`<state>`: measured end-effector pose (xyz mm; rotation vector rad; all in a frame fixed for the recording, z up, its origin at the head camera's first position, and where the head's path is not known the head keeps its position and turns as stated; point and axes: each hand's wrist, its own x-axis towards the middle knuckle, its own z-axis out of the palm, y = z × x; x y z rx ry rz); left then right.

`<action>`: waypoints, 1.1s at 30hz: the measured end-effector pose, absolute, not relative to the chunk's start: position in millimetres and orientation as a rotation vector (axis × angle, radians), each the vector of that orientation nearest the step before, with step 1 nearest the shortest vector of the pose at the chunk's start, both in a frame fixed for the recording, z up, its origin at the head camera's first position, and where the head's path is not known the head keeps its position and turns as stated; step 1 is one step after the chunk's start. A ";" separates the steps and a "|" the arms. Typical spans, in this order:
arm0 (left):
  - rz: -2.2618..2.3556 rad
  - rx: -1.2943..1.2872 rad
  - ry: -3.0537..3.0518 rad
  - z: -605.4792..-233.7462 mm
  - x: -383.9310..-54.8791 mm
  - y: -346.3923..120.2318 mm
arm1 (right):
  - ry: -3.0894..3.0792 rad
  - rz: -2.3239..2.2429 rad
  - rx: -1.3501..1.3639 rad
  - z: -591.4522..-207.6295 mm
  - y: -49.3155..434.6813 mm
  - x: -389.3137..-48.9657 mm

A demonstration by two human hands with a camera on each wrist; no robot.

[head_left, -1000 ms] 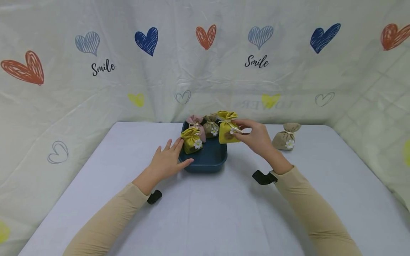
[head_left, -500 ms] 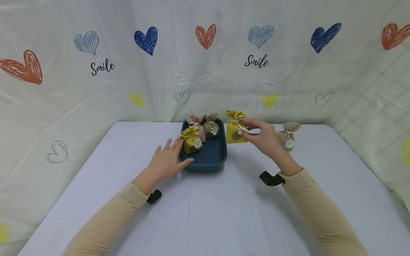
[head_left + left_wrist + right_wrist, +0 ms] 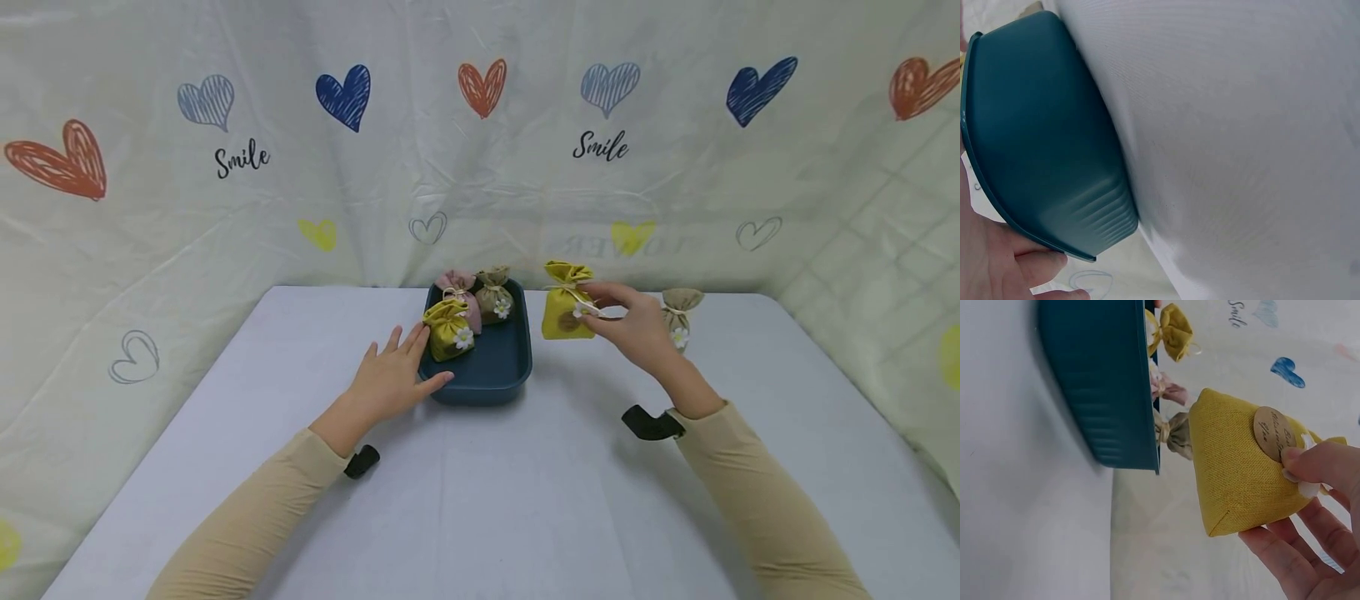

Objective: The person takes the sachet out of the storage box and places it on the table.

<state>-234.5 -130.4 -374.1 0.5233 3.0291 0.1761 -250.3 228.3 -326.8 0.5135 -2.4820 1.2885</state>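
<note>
My right hand (image 3: pixel 636 327) pinches a yellow drawstring pouch (image 3: pixel 564 315) between thumb and fingers, lifted to the right of a dark blue plastic tub (image 3: pixel 501 385). In the right wrist view, this yellow cloth pouch (image 3: pixel 1235 469) shows a round brown tag with writing. My left hand (image 3: pixel 386 379) rests at the tub's left rim with fingers spread and straight; the left wrist view has its fingers (image 3: pixel 1041 265) at the tub's edge. Inside the tub sit another yellow pouch (image 3: pixel 444 337) with a white flower, a pink pouch (image 3: pixel 472 313) and a tan pouch (image 3: pixel 495 302).
Behind my right hand, a second tan pouch (image 3: pixel 681 307) with a flower stands on the white-covered table (image 3: pixel 510 500), partly hidden by the hand and wrist. A pale curtain (image 3: pixel 480 167) printed with hearts hangs close behind the table's back edge.
My right hand has carried the yellow pouch rightward, from over the tub's right rim to beside it. The hand now covers part of the tan pouch on the table. My left hand has stayed put.
</note>
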 end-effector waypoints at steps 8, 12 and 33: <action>0.177 0.531 3.037 -375.5 -235.2 -131.0 | -2.496 1.265 0.460 -327.5 240.3 -246.8; 0.172 0.528 3.035 -375.5 -235.3 -130.8 | -2.495 1.224 0.443 -328.5 246.2 -245.9; 0.169 0.527 3.026 -373.6 -235.3 -130.3 | -2.437 1.219 0.418 -333.2 277.8 -240.1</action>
